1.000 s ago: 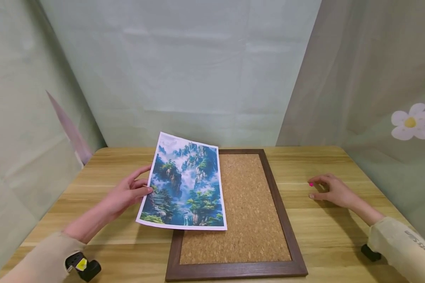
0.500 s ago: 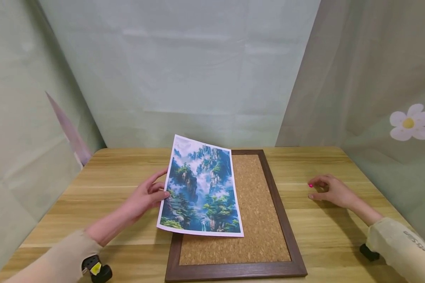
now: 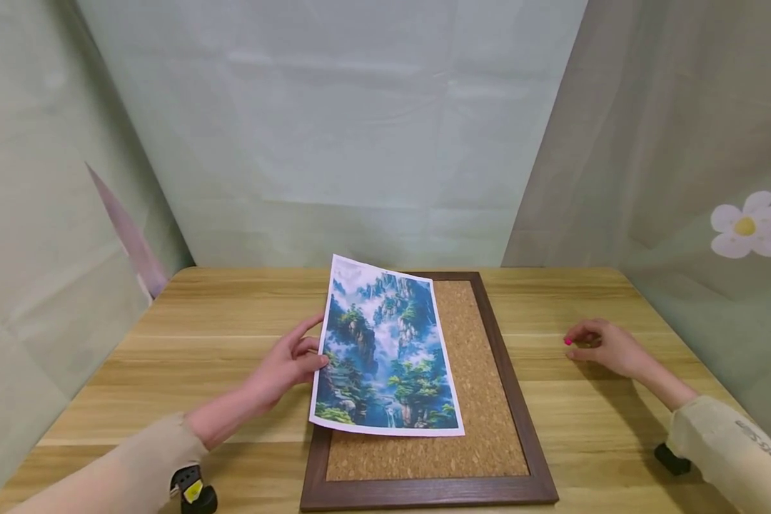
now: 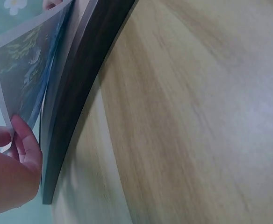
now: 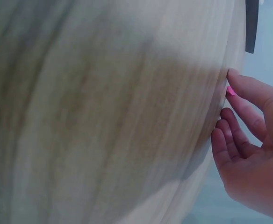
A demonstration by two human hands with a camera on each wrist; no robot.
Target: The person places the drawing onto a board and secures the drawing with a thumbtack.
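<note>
Pinching the left edge of a glossy rectangular print (image 3: 387, 355), the left hand (image 3: 287, 362) holds it tilted over the grainy cork board (image 3: 469, 371) in its dark wooden frame. Print has shifted rightward since earlier. Right hand (image 3: 607, 347) rests on the table (image 3: 585, 421), fingers curled round a pink pin (image 3: 567, 342).

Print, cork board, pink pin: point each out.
print (image 3: 385, 357), head view, middle of the picture.
cork board (image 3: 482, 378), head view, bare cork right of the print.
pink pin (image 3: 567, 342), head view, its head at the right hand's fingertips.
</note>
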